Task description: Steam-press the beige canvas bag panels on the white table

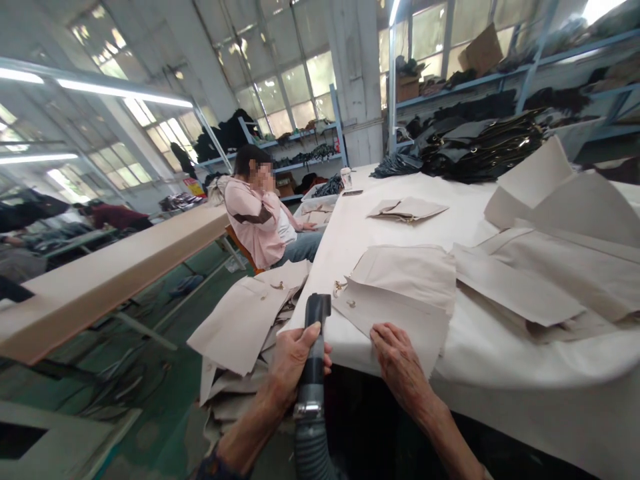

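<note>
My left hand (296, 357) is wrapped round the black nozzle (317, 313) of a ribbed grey hose (311, 443), held upright at the table's front edge. At the near edge of a beige fabric piece (395, 310) is my right hand (400, 360), its fingers bent together over the cloth; the thumb is hidden. Small metal fittings (351, 303) show at that piece's left corner. Under it lies another beige panel (413, 267) with stitched lines. Left of the nozzle, a stack of beige pieces (245, 320) hangs beside the table.
More beige panels (520, 280) lie on the white table (500, 363) at right. A small beige bundle (407, 209) and a dark pile (465, 147) sit farther back. Across the table's left side, a person (260, 220) sits. A long table (125, 267) stands left.
</note>
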Motion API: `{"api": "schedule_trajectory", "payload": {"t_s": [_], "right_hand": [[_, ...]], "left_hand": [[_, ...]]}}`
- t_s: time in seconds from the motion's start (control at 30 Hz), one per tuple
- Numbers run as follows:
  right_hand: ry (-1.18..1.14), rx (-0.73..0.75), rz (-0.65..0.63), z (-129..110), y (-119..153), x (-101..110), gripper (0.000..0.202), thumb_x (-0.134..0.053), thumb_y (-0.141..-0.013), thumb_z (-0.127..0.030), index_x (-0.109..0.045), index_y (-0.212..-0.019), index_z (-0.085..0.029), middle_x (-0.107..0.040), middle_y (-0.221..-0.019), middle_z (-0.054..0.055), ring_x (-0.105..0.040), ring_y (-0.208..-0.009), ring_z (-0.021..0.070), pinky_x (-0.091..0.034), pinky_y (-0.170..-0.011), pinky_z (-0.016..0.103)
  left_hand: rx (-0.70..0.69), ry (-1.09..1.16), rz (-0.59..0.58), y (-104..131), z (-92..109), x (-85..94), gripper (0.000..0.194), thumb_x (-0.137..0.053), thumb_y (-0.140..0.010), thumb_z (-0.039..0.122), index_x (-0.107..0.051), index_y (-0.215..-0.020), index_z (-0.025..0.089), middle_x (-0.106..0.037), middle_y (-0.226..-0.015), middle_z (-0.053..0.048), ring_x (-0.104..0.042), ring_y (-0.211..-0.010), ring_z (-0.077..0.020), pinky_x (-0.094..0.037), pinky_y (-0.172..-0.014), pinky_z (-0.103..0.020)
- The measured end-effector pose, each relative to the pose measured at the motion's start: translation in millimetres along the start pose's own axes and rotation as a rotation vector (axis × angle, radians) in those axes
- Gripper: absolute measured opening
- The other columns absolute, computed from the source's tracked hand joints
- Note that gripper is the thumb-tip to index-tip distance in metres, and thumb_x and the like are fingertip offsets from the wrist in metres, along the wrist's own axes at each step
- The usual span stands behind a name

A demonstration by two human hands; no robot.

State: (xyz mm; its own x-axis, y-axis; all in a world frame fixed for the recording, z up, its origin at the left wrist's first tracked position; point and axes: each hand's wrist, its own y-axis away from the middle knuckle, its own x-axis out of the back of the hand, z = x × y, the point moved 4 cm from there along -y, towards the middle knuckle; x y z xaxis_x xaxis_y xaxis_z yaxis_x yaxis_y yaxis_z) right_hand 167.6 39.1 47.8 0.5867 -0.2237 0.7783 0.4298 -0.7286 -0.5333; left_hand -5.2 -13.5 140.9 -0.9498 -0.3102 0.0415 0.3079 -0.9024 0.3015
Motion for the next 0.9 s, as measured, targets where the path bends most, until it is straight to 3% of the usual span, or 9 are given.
{"api": "schedule_trajectory", "payload": {"t_s": [0.13,0.3,0.47,0.6,0.7,0.73,0.8,0.83,0.9], "right_hand": [[0.13,-0.013,-0.082,-10.4,-13.1,3.9,0.022,-0.048,-0.087,-0.009,-0.061,-0.102,-0.018,-0.064,-0.095,0.009,-0.053,-0.093,0.0241,-0.041,-0.083,0.036],[0.347,0.003,-0.151,-21.5,-47.2,-3.0,0.033,-0.056,-0.087,-0.024,-0.054,-0.12,-0.026,-0.062,-0.086,0.008,-0.054,-0.078,0.0251,-0.036,-0.064,0.034],[0.383,0.048,-0.189,-26.4,-56.6,-10.0,0.022,-0.056,-0.087,-0.025,-0.059,-0.11,-0.025,-0.062,-0.084,0.007,-0.055,-0.078,0.0232,-0.035,-0.065,0.033],[0.335,0.105,-0.255,-33.3,-45.0,0.6,0.005,-0.059,-0.085,-0.023,-0.063,-0.086,-0.02,-0.062,-0.083,0.006,-0.055,-0.08,0.0222,-0.039,-0.065,0.032],[0.319,0.064,-0.196,-22.2,-49.9,17.6,0.013,-0.055,-0.087,-0.018,-0.064,-0.078,-0.018,-0.063,-0.087,0.007,-0.056,-0.084,0.0209,-0.042,-0.071,0.03],[0.347,0.029,-0.128,-13.9,-55.4,24.2,0.011,-0.054,-0.087,-0.017,-0.065,-0.087,-0.016,-0.063,-0.096,0.01,-0.055,-0.091,0.0224,-0.043,-0.076,0.031],[0.451,-0.058,-0.018,7.0,-68.3,32.7,0.027,-0.054,-0.085,-0.015,-0.059,-0.112,-0.011,-0.059,-0.112,0.015,-0.05,-0.105,0.0273,-0.04,-0.087,0.037],[0.501,-0.086,-0.012,17.3,-74.4,32.7,0.034,-0.055,-0.084,-0.014,-0.055,-0.117,-0.009,-0.059,-0.112,0.017,-0.05,-0.105,0.0288,-0.039,-0.087,0.04],[0.558,-0.096,-0.087,32.9,-82.5,24.4,0.026,-0.055,-0.081,-0.009,-0.061,-0.106,-0.011,-0.063,-0.094,0.013,-0.055,-0.092,0.027,-0.042,-0.078,0.037]], "left_hand": [[0.007,0.025,-0.042,6.6,-11.3,-2.1,0.047,-0.067,-0.067,0.055,-0.062,-0.059,0.009,-0.063,-0.044,-0.006,-0.055,-0.036,-0.0121,-0.045,-0.04,-0.021],[0.017,0.036,-0.089,10.8,-23.6,5.0,0.045,-0.063,-0.071,0.054,-0.064,-0.064,0.009,-0.064,-0.047,-0.007,-0.056,-0.038,-0.012,-0.046,-0.041,-0.021],[0.043,0.066,-0.073,9.6,-32.5,18.5,0.044,-0.063,-0.072,0.053,-0.063,-0.063,0.01,-0.063,-0.045,-0.006,-0.055,-0.036,-0.0126,-0.045,-0.039,-0.021],[0.035,0.09,-0.057,8.2,-35.9,27.3,0.045,-0.062,-0.073,0.055,-0.062,-0.064,0.011,-0.064,-0.046,-0.005,-0.056,-0.037,-0.0126,-0.048,-0.042,-0.022],[0.045,0.1,-0.052,7.9,-38.9,31.3,0.047,-0.061,-0.074,0.057,-0.062,-0.064,0.011,-0.064,-0.046,-0.005,-0.057,-0.038,-0.0123,-0.047,-0.041,-0.021],[0.052,0.104,-0.053,7.5,-40.4,32.1,0.047,-0.061,-0.073,0.057,-0.062,-0.063,0.011,-0.064,-0.045,-0.005,-0.056,-0.037,-0.0124,-0.046,-0.04,-0.02],[0.065,0.119,-0.056,6.3,-43.9,33.3,0.048,-0.063,-0.07,0.058,-0.062,-0.06,0.011,-0.063,-0.043,-0.005,-0.055,-0.035,-0.0126,-0.045,-0.038,-0.02],[0.068,0.128,-0.061,5.6,-45.7,33.8,0.047,-0.064,-0.069,0.058,-0.061,-0.06,0.011,-0.062,-0.042,-0.005,-0.055,-0.034,-0.0127,-0.044,-0.037,-0.02],[0.07,0.146,-0.072,4.4,-49.1,35.5,0.047,-0.065,-0.067,0.057,-0.061,-0.058,0.011,-0.062,-0.041,-0.006,-0.055,-0.034,-0.0132,-0.045,-0.037,-0.021]]}}
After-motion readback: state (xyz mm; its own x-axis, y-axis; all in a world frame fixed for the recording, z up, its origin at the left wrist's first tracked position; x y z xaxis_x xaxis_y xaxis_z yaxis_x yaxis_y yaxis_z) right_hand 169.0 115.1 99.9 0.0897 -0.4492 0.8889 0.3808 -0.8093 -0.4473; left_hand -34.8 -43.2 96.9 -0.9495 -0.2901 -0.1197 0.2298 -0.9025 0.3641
